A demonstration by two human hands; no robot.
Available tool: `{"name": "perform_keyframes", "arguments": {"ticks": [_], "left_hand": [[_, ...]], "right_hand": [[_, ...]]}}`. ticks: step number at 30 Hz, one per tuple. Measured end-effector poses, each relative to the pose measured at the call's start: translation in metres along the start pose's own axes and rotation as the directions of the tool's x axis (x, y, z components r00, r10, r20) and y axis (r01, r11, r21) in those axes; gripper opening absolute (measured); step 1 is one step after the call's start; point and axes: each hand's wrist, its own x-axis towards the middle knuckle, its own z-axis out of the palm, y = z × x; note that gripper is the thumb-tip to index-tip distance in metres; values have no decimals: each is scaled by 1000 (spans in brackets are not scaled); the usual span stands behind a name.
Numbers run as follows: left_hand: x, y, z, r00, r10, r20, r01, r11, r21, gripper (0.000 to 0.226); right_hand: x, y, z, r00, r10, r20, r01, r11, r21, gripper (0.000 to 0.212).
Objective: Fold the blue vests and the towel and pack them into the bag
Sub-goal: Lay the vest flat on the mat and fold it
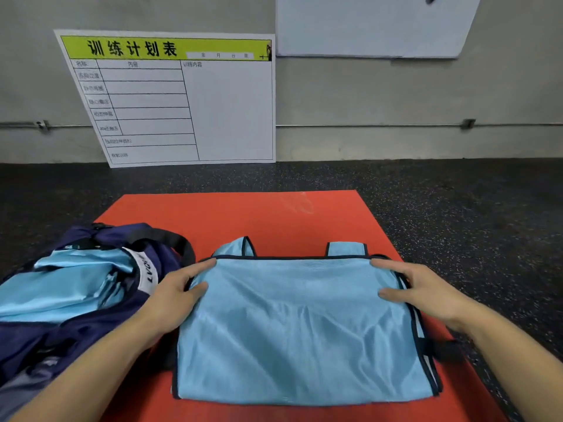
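A light blue vest (301,327) with dark trim lies folded in half on the red mat (237,217), its two shoulder straps poking out at the far edge. My left hand (175,295) rests on the vest's far left corner, index finger stretched along the fold and thumb on the cloth. My right hand (419,289) lies on the far right corner with fingers straight. A navy bag (76,315) sits open at the left, with folded light blue cloth (70,281) inside. I cannot pick out a towel.
A white training-plan board (182,99) with a yellow-green header leans against the grey wall. A second white board (374,25) hangs upper right. Dark speckled floor (472,208) surrounds the mat.
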Motion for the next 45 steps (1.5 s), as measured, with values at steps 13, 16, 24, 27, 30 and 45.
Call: {"name": "perform_keyframes", "arguments": {"ticks": [13, 16, 24, 27, 30, 45], "left_hand": [[80, -51, 41, 996, -29, -82, 54, 945, 321, 48], [87, -55, 40, 998, -17, -57, 37, 933, 357, 48], [87, -14, 48, 967, 253, -22, -148, 633, 760, 43], [64, 18, 115, 877, 476, 60, -348, 545, 763, 37], [55, 8, 162, 961, 247, 120, -263, 699, 665, 56], [42, -27, 104, 990, 127, -61, -28, 601, 799, 69]], "right_hand": [[106, 58, 11, 999, 52, -15, -52, 997, -57, 60], [113, 61, 10, 998, 63, 2, -63, 995, -72, 61], [109, 35, 33, 952, -100, -290, -119, 753, -648, 55], [104, 2, 111, 946, -302, -118, 124, 675, -728, 53], [101, -13, 176, 964, -252, 83, 243, 713, -658, 66], [80, 27, 113, 968, -116, -222, -118, 570, -813, 64]]}}
